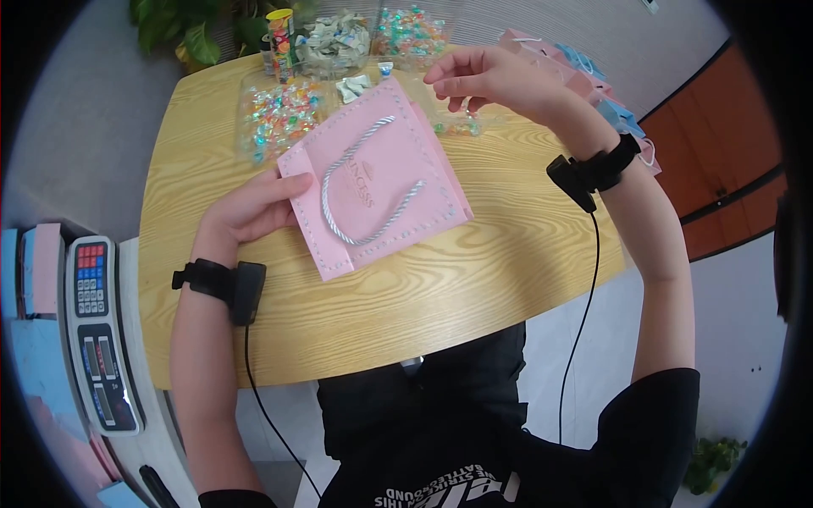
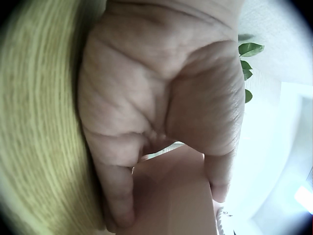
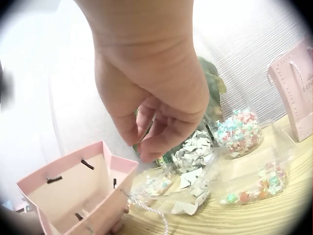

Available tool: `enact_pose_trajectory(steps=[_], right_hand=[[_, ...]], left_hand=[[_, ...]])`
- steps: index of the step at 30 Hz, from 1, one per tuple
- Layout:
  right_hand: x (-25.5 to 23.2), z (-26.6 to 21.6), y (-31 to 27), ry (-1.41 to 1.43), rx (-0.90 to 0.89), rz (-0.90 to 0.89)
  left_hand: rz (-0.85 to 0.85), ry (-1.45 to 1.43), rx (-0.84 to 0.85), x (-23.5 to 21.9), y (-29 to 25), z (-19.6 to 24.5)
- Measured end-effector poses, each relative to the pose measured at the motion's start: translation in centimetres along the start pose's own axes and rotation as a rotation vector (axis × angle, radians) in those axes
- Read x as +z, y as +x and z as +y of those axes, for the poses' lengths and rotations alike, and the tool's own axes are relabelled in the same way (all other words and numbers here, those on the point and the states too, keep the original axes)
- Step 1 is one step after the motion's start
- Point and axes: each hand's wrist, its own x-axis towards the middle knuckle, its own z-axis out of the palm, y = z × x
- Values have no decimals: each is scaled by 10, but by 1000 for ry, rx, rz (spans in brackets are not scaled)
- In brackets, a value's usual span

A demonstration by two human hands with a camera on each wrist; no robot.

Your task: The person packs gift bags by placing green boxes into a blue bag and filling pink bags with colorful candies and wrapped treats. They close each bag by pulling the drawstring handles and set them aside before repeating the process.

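Observation:
A pink paper gift bag with a silvery rope handle and dotted border leans over the table. My left hand grips its side edge, thumb on the printed front and fingers behind; in the left wrist view, the thumb and fingers of the left hand straddle the bag's pink side. The right wrist view looks into the bag's open mouth, with dark handle ends inside. Above and beyond the bag, my right hand hangs in the air, fingers loosely bent, nothing visible in them.
Clear trays hold wrapped candies, white-wrapped sweets and more colourful candies. A bright snack can stands at the back left. Pink and blue bags line the right back edge. A scale sits left of the table.

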Motion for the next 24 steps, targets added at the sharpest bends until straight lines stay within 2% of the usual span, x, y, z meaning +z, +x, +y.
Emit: enact_pose_trajectory(steps=[1,3,7,9,10,12,13,15,16,19,21,22,23,24], right_hand=[[4,1,4,5,-8,-8],[13,3,10,-33,110,48],[27,3,29,-71,44,53],[36,-8,41,-201,-12,62],[39,-13,47,-190,-14,65],[49,-25,61,-355,-178,86],[55,-30,70,-347,-182,89],[70,-43,89,-533,-314,109],[80,-45,104,-524,-322,112],[109,-52,142,-615,-420,11],[126,-64,148,-564,-10,-242],[133,-65,150,-561,-17,-250],[139,-67,153,-656,43,-257],[144,-70,156,-752,102,-263]], left_hand=[[13,2,1,-2,-3,1],[17,64,-53,-5,-8,4],[23,104,10,-15,-25,13],[113,45,93,-14,-47,26],[117,53,85,-33,-57,29],[255,44,109,-80,-79,35],[259,51,106,-82,-89,37],[381,-109,232,-80,-115,41],[389,-100,230,-91,-124,44],[485,-189,333,-117,-143,38],[559,-192,308,-104,-142,35],[620,-195,288,-102,-145,34],[534,-186,209,-114,-148,37],[545,-189,213,-119,-146,38]])
